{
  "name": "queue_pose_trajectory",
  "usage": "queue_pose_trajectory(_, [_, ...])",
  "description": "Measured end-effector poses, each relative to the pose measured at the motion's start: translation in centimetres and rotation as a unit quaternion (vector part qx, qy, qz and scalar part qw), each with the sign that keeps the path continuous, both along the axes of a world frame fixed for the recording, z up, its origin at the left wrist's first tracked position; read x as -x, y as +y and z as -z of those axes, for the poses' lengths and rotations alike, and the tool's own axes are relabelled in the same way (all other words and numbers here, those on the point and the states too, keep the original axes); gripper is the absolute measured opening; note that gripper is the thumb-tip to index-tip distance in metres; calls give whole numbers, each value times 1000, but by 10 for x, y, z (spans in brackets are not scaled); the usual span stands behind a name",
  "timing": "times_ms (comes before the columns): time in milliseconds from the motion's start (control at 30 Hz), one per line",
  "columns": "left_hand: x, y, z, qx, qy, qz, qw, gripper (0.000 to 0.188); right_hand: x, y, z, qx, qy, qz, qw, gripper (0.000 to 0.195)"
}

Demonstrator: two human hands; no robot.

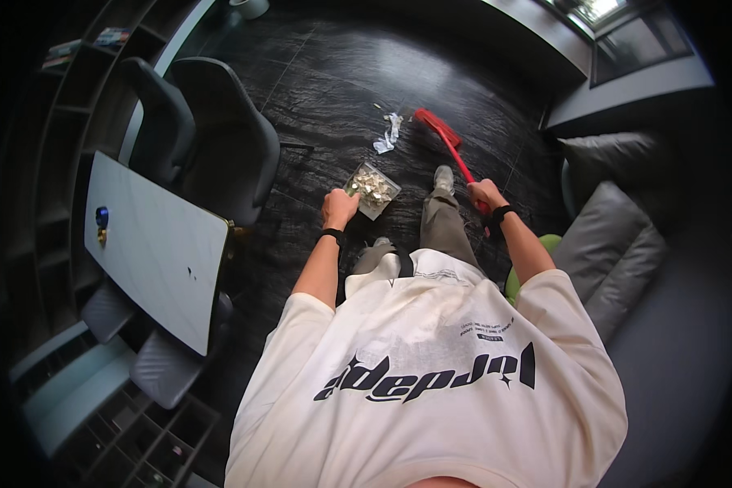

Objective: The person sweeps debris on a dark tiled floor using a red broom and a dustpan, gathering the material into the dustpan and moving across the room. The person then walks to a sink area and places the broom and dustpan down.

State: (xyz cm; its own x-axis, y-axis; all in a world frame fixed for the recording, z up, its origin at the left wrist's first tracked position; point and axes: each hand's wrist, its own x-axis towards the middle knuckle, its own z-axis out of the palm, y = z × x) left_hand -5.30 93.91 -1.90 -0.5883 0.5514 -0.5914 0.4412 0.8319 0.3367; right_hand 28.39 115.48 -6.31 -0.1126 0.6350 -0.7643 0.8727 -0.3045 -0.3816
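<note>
My left hand [340, 208] grips the side of a clear-walled container [393, 190] loaded with pale, flaky debris [372, 186]. In my right hand [488, 194] is the red handle [457, 157] of a long-handled brush or broom. Its red head [438, 125] is low over the dark floor, ahead of my foot; whether it touches the floor I cannot tell. Crumpled white tissue [388, 138] lies on the floor between the container and the brush head, with small scraps [377, 106] around it.
To the left stands a marble-look table [158, 256] holding a small blue item [102, 215]. Dark chairs [226, 134] are beyond it, with shelving [67, 128] along the left wall. On the right are a sofa with grey cushions [604, 238] and a green object [512, 283].
</note>
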Motion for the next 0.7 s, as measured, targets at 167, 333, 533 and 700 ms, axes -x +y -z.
queue_pose_trajectory(167, [-9,39,1,4,-14,-59,998,42,18,113,39,79,83,68,991,17])
queue_pose_trajectory(333, [-18,86,2,9,12,-139,990,40,54,215,44,66,102,0,993,21])
queue_pose_trajectory(533, [-33,153,-25,39,61,-209,975,35,73,313,27,223,137,15,965,22])
queue_pose_trajectory(700, [-32,195,-40,50,75,-226,970,38,79,365,22,196,84,-82,974,20])
